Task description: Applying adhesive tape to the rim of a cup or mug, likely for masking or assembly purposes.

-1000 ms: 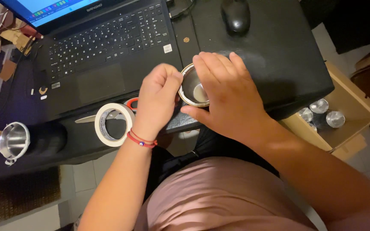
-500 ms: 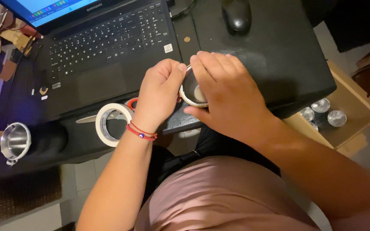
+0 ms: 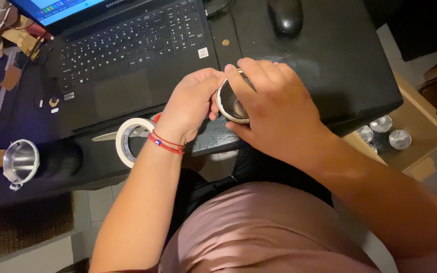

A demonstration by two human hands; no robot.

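My right hand [image 3: 271,108] wraps around a small shiny metal cup [image 3: 231,103] with a pale band round its rim, held above the near edge of the black desk [image 3: 324,65]. My left hand [image 3: 190,103] grips the same cup from the left, fingertips on its rim beside my right thumb. A red string bracelet circles my left wrist. A roll of white tape [image 3: 130,141] lies on the desk just left of that wrist, with a red object partly hidden behind it. Most of the cup is covered by my fingers.
An open black laptop [image 3: 127,45] sits at the back left, a black mouse [image 3: 285,15] at the back right. A metal cup on a dark cylinder [image 3: 21,162] lies at the left. A cardboard box [image 3: 410,136] with several metal cups stands on the floor, right.
My hands have shifted slightly on the cup; the left fingers have closed in nearer the right thumb on its rim. The tape roll and other objects have not moved.
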